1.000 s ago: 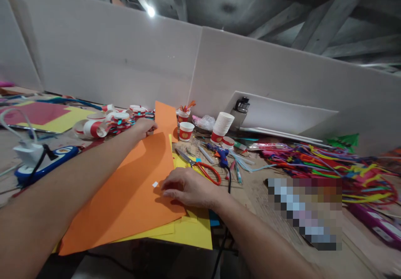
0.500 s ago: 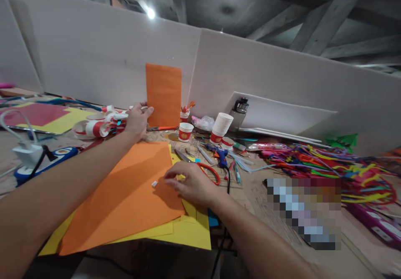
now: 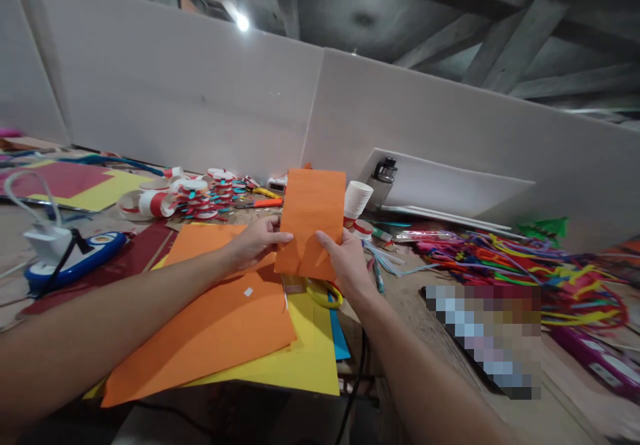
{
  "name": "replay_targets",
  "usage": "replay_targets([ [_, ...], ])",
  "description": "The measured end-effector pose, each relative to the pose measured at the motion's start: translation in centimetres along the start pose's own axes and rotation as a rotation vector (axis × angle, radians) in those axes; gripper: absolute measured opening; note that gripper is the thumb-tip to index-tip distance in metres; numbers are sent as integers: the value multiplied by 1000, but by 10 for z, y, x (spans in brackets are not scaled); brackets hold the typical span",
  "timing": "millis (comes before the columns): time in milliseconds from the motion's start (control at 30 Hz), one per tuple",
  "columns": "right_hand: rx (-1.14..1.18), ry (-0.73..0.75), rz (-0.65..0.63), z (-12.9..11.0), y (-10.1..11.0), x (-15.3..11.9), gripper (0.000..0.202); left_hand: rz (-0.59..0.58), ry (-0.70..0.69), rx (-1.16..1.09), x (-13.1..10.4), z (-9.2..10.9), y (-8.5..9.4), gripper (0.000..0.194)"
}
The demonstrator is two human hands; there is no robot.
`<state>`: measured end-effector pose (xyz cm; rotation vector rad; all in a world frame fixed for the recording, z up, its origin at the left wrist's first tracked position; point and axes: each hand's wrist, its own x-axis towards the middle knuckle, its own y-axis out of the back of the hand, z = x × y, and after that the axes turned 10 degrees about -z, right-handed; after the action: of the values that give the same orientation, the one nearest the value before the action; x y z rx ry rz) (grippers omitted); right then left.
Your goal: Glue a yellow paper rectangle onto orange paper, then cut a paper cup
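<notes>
A rectangular piece of orange paper (image 3: 315, 198) stands upright in front of me, held by both hands. My left hand (image 3: 257, 242) pinches its left edge, thumb on the near face. At the lower right, my right hand (image 3: 347, 258) grips it the same way. Below lies a larger orange sheet (image 3: 210, 345) with a small white scrap (image 3: 249, 292) on it, over yellow paper (image 3: 313, 358). Just under the held piece shows a yellow ring-shaped thing (image 3: 327, 295), partly covered. The held paper hides part of the tabletop behind it.
Stacked white paper cups (image 3: 359, 198) and a dark bottle (image 3: 384, 178) stand behind. Colourful pipe cleaners (image 3: 500, 258) spread at right, near a pixelated device (image 3: 480, 342). Cut cup rings (image 3: 193, 198) and a blue power strip (image 3: 75, 262) lie left. White boards (image 3: 200, 92) wall the back.
The orange piece has come down and to the right, nearer me. My right hand has risen from the sheets and taken hold of it too. The red-handled scissors are out of sight.
</notes>
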<state>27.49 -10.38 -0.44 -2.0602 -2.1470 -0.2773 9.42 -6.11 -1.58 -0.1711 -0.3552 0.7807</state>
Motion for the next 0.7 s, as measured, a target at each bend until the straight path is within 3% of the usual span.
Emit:
replay_targets([
  [167, -32, -42, -99, 7, -6, -4, 39, 92, 52, -144, 0, 1, 2, 32],
  [400, -36, -148, -137, 12, -12, -4, 34, 215, -56, -167, 1, -4, 4, 31],
  [700, -4, -165, -147, 6, -17, -9, 38, 207, 33, -238, 0, 4, 8, 24],
])
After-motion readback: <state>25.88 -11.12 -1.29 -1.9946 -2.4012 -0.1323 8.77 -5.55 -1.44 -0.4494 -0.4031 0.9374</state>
